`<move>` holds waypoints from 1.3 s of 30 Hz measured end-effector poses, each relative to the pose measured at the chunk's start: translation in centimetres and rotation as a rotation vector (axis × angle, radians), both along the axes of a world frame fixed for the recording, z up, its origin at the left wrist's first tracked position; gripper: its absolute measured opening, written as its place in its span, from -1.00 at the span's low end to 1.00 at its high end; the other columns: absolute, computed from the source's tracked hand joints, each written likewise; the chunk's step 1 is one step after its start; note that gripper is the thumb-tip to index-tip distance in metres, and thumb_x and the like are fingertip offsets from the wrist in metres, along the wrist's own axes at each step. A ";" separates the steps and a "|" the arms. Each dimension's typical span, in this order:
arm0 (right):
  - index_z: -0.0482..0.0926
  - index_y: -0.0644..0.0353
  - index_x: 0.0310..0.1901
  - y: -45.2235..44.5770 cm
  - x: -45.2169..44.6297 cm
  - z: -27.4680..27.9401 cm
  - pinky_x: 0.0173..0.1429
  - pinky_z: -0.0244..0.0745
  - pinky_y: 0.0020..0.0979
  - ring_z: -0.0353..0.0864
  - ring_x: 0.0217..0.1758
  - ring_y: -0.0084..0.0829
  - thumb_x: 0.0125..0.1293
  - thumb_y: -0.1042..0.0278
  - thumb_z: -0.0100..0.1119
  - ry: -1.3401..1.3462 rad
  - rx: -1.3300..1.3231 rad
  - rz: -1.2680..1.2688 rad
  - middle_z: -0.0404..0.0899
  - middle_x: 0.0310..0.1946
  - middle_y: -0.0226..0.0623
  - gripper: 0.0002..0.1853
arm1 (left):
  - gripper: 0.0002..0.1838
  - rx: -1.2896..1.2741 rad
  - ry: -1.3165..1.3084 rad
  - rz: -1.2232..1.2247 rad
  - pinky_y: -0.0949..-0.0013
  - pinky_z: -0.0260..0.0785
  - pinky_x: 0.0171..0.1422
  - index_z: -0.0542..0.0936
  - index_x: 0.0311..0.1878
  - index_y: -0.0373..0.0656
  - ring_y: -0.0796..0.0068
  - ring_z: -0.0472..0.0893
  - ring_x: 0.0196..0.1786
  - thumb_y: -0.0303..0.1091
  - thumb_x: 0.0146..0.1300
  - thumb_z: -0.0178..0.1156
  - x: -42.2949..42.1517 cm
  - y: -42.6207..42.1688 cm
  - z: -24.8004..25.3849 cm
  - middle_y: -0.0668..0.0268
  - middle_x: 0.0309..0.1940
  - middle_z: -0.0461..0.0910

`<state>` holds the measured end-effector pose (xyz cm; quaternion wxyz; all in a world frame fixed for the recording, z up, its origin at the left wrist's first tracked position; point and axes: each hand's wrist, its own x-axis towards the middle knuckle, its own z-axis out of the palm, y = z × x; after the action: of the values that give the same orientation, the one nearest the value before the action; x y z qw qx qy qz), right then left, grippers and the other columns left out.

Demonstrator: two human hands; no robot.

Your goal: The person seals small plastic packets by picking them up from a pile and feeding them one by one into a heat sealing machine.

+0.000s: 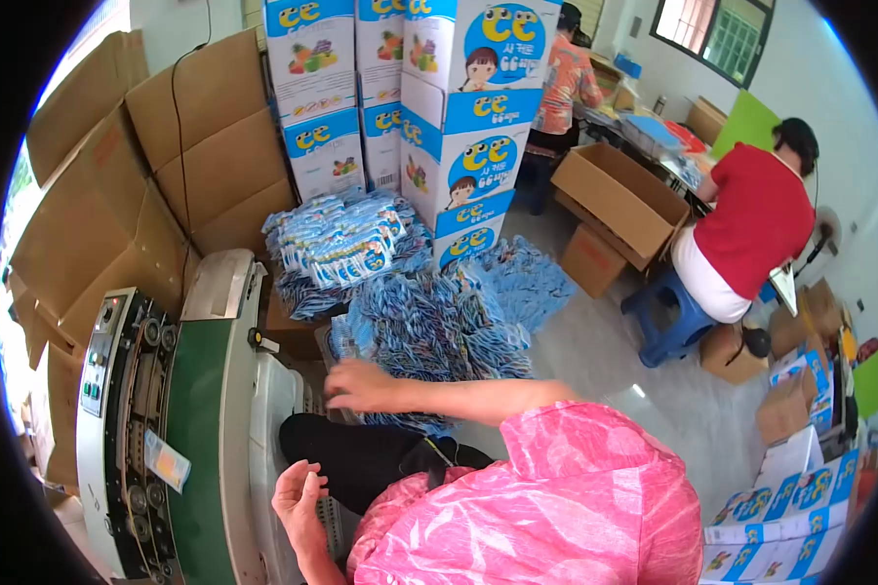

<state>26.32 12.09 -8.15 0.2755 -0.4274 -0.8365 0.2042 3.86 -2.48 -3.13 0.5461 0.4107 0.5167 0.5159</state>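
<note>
My left hand (pixel 300 490) is raised beside the machine's edge at the lower centre left, fingers loosely bent and apart, nothing visible in it. My right hand (pixel 358 385) reaches over the near left edge of a large pile of blue patterned packets (pixel 410 327). Its fingers are slightly blurred and look parted, with no held item visible. More packets (pixel 346 239) are stacked behind, on the left. A small blue-and-white packet (pixel 167 461) lies on the machine (pixel 203 419), between its rollers and green belt.
Tall printed cartons (pixel 478 127) stand behind the piles, with brown cardboard (pixel 210 136) at the left. A person in red (pixel 756 219) sits on a blue stool (pixel 658 317); another person (pixel 563 83) is farther back. An open brown box (pixel 622 200) stands between. Printed cartons (pixel 785 526) fill the lower right.
</note>
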 end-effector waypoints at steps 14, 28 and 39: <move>0.25 0.09 0.34 -12.5 17.1 -7.9 0.41 0.04 0.06 0.13 0.46 -0.19 0.00 -0.06 0.38 -0.424 0.294 -0.017 0.17 0.40 -0.17 -0.12 | -0.66 -0.287 0.230 -0.217 0.40 0.45 -0.13 0.55 0.03 -0.31 0.45 0.58 -0.22 -0.36 0.23 0.28 -5.5 -6.6 -8.8 0.23 -0.23 0.63; 0.17 0.04 0.39 -11.1 15.5 -11.6 0.46 -0.13 0.09 0.06 0.50 -0.23 0.13 -0.02 0.32 -0.272 0.301 0.048 0.08 0.44 -0.18 -0.17 | -0.55 -0.375 0.496 -0.121 0.29 0.48 -0.03 0.51 0.13 -0.32 0.33 0.60 -0.15 -0.25 0.26 0.28 -3.9 -6.8 -0.2 0.15 -0.18 0.62; 0.20 0.06 0.38 -11.2 15.6 -10.5 0.44 -0.08 0.16 0.08 0.50 -0.17 0.06 0.03 0.37 -0.233 0.258 0.050 0.12 0.42 -0.15 -0.15 | -0.74 -0.300 0.678 0.006 0.41 0.43 -0.23 0.61 -0.11 -0.29 0.54 0.56 -0.33 -0.43 0.13 0.35 -2.0 -7.0 2.3 0.33 -0.33 0.62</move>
<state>41.97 0.93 -18.65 0.2239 -0.3885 -0.8924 0.0510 1.90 -9.44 -0.78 0.3965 0.4721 0.7393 0.2709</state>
